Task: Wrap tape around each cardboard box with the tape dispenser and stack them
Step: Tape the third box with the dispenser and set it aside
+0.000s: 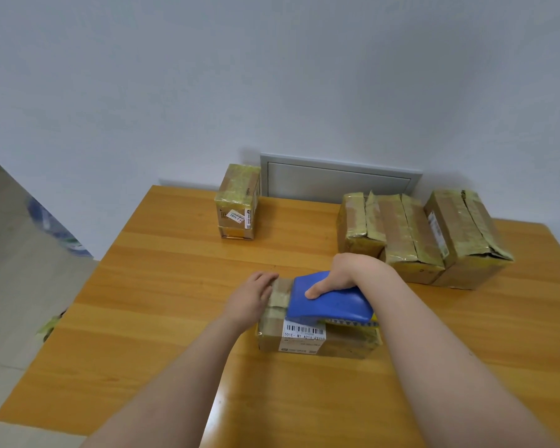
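Wooden table [162, 302] bears a tape-banded brown cardboard box [349, 345], barcode-labelled.

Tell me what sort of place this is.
Probably a plain room used for packing parcels: a wooden table against a bare wall, several taped cardboard boxes on it, and a blue tape dispenser held on a barcode-labelled box.

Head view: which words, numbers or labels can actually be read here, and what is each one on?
"501E- M1 A21A", next characters unclear: white barcode label on the near taped brown cardboard box.
Smaller print beneath: too small to read.
White sticker on the far-left taped cardboard box: digits blurred.
Side label on the rightmost taped cardboard box: unreadable.
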